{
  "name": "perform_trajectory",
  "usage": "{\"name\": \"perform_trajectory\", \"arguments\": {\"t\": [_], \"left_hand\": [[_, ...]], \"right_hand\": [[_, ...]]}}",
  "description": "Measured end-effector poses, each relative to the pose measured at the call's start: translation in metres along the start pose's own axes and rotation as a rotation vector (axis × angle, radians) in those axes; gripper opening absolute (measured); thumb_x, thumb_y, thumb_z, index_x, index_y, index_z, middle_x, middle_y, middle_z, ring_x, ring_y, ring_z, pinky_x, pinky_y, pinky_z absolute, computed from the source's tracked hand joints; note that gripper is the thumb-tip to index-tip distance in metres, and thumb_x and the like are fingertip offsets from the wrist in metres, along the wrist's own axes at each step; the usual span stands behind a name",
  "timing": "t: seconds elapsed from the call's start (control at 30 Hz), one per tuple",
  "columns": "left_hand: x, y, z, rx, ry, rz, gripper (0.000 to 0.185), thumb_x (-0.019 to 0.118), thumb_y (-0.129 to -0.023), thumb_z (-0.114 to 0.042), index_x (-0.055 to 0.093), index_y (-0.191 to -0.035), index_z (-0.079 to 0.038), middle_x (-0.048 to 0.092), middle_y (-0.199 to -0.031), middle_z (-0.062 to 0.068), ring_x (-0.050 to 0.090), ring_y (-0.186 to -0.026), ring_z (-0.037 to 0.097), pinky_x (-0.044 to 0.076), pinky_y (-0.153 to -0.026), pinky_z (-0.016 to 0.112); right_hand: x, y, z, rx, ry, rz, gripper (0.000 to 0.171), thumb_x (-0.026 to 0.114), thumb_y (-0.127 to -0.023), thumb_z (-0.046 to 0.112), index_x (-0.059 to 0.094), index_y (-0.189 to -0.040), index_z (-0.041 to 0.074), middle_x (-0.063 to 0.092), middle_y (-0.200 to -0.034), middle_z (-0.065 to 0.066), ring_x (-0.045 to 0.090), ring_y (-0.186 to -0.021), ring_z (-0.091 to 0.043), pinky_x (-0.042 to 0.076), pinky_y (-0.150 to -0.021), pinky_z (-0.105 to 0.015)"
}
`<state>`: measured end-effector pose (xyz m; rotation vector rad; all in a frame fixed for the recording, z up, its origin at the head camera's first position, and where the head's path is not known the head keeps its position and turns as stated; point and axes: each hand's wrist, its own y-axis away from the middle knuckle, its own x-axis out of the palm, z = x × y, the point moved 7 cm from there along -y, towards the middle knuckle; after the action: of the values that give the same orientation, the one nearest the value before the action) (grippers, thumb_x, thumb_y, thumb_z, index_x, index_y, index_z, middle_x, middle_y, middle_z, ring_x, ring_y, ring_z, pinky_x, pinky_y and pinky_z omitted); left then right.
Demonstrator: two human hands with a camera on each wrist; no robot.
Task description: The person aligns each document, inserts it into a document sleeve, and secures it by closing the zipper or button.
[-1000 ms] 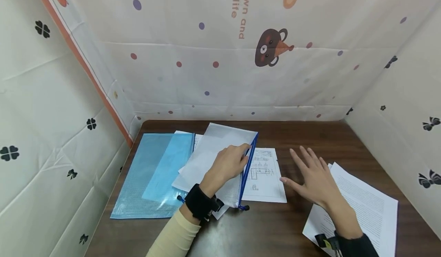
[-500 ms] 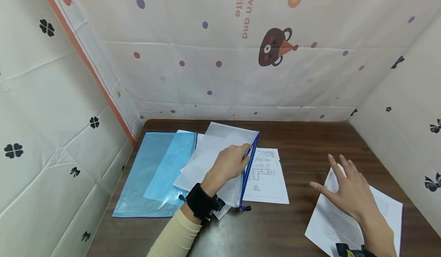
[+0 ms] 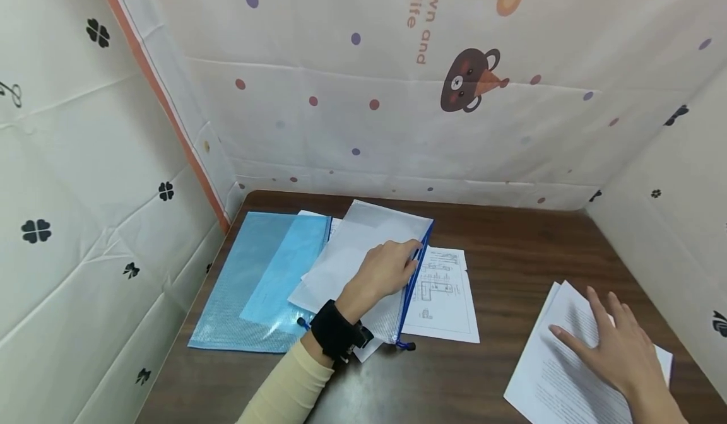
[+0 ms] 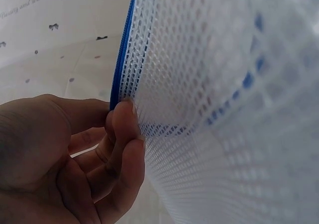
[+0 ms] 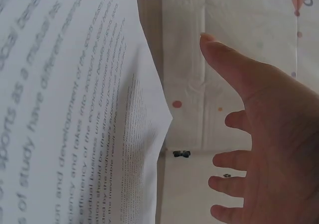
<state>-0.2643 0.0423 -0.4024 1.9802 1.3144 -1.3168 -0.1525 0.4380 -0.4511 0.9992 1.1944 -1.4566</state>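
A white mesh zip pouch (image 3: pixel 363 253) with a blue zipper edge lies on the brown table (image 3: pixel 511 247), over a printed sheet with diagrams (image 3: pixel 443 294). My left hand (image 3: pixel 386 269) holds the pouch's zipper edge, fingers curled round it; in the left wrist view the fingers (image 4: pixel 122 149) pinch the mesh pouch (image 4: pixel 214 109) at its blue rim. My right hand (image 3: pixel 616 348) hovers flat, fingers spread, over a stack of printed text sheets (image 3: pixel 559 361) at the front right. In the right wrist view the right hand (image 5: pixel 259 134) is open beside the text sheets (image 5: pixel 70 109).
Two light blue pouches (image 3: pixel 255 279) lie at the table's left, partly under the white one. Patterned cloth walls (image 3: pixel 397 96) close in the table on the left, back and right.
My right hand has moved from the table's middle, near the diagram sheet, rightward and toward me over the text sheets. The left hand stays on the pouch's edge.
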Motion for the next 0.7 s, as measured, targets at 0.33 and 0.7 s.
{"name": "perform_trajectory", "arguments": {"t": [0.33,0.7], "left_hand": [[0.0,0.001,0.0,-0.011,0.006,-0.006,0.042,0.065,-0.108,-0.024,0.062,-0.148,-0.013,0.078,-0.107,0.005,0.058,-0.064,0.006,0.038,-0.049,0.021],[0.001,0.001,0.001,0.002,-0.014,-0.013,0.041,0.064,-0.108,-0.024,0.062,-0.148,-0.013,0.078,-0.106,0.004,0.057,-0.064,0.006,0.038,-0.05,0.02]], "right_hand": [[0.002,0.002,-0.026,0.181,0.062,0.08,0.127,0.071,-0.088,0.073,0.004,-0.166,0.0,0.008,-0.158,-0.049,0.012,-0.142,-0.073,0.02,-0.099,-0.09],[0.017,0.025,-0.055,0.525,-0.001,0.369,0.151,0.087,-0.07,0.073,-0.005,-0.16,-0.006,-0.002,-0.155,-0.051,0.007,-0.14,-0.075,0.022,-0.104,-0.089]]}}
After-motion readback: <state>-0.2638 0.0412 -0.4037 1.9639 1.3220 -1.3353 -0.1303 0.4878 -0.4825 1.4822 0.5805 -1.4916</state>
